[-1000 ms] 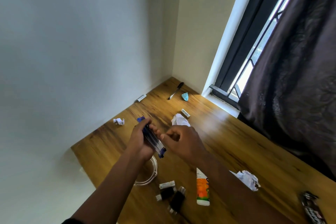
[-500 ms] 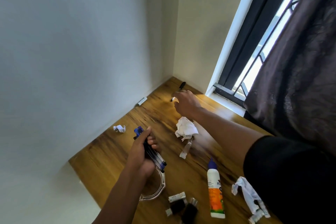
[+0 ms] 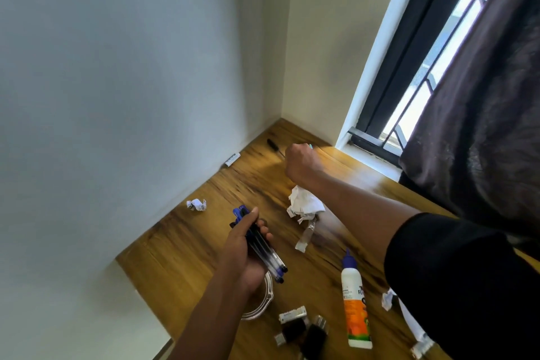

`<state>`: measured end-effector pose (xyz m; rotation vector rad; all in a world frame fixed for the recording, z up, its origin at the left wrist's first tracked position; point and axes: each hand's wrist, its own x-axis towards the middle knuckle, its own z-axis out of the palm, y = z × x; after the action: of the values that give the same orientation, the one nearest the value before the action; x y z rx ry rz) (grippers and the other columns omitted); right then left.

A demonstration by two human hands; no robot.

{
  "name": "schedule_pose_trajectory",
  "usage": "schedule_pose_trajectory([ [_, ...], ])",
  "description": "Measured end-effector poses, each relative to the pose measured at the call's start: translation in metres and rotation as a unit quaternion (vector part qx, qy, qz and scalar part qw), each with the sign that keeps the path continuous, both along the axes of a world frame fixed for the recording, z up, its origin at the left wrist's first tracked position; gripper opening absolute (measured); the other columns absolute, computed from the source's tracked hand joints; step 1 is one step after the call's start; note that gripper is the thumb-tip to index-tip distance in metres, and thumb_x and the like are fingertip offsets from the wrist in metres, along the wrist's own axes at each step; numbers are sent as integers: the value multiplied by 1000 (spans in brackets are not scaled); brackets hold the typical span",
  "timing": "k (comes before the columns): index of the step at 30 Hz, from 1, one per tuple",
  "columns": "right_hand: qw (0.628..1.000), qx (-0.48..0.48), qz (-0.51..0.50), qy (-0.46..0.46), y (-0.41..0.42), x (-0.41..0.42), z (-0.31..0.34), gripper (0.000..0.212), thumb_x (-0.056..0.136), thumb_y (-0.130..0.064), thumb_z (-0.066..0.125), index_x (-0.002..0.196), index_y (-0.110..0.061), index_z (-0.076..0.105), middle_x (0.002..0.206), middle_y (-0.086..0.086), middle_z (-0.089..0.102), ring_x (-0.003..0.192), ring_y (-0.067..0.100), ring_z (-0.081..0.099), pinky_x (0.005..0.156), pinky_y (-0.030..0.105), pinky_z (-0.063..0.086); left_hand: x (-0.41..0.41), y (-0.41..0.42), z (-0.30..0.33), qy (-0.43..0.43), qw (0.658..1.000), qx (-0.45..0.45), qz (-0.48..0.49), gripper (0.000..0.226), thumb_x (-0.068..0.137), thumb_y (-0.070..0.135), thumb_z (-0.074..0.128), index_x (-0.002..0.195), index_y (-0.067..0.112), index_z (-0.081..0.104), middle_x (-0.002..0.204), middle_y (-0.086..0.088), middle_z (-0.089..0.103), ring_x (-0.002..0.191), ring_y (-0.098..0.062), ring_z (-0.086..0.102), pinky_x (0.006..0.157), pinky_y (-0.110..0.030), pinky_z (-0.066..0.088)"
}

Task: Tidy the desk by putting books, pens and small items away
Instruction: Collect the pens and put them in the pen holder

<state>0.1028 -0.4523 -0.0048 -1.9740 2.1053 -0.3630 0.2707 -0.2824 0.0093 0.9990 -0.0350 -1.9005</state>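
Pen-gathering is on: the left hand [image 3: 248, 254] grips a bundle of pens [image 3: 260, 245] above the desk [image 3: 204, 242], fingers wrapped round them. The right hand [image 3: 301, 162] reaches to the far corner, fingers curled at the black pen [image 3: 273, 145]; whether it has pinched it, I cannot tell. Next, I reckon, that pen joins the bundle. Crumpled paper [image 3: 305, 204] lies under the reaching arm; a glue bottle [image 3: 355, 301] and clear jar [image 3: 260, 301] sit nearer.
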Motion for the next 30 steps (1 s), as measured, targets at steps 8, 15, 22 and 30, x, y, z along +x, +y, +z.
schedule_pose_trajectory([
  [8, 987, -24, -65, -144, 24, -20, 54, 23, 70, 2, 68, 85, -14, 76, 83, 0, 71, 77, 20, 67, 64, 31, 58, -15, 9, 13, 37, 999, -28, -19, 13, 96, 22, 66, 95, 9, 66, 85, -6, 64, 75, -17, 64, 74, -30, 59],
  [15, 962, -41, -60, -263, 145, -50, 100, 18, 74, -13, 76, 88, -25, 76, 80, -8, 75, 81, 10, 71, 76, 27, 57, -59, 25, 23, 98, 994, -35, -41, 37, 101, 35, 61, 122, 5, 62, 118, -15, 72, 101, -28, 75, 94, -42, 60],
  [22, 971, -61, -74, -217, 280, -70, 88, 17, 79, -17, 77, 94, -25, 76, 83, -11, 75, 71, -1, 66, 67, 17, 55, -118, 64, 26, 135, 976, -122, -120, 36, 102, 45, 55, 102, 9, 62, 93, -10, 58, 86, -24, 62, 83, -40, 54],
  [30, 989, -54, -79, -117, 397, -119, 77, 19, 89, -27, 67, 107, -30, 73, 109, -8, 65, 98, 11, 59, 75, 24, 46, -189, 146, 33, 44, 979, -37, -197, 17, 95, 19, 65, 81, 10, 61, 75, -3, 58, 70, -16, 62, 68, -29, 55],
])
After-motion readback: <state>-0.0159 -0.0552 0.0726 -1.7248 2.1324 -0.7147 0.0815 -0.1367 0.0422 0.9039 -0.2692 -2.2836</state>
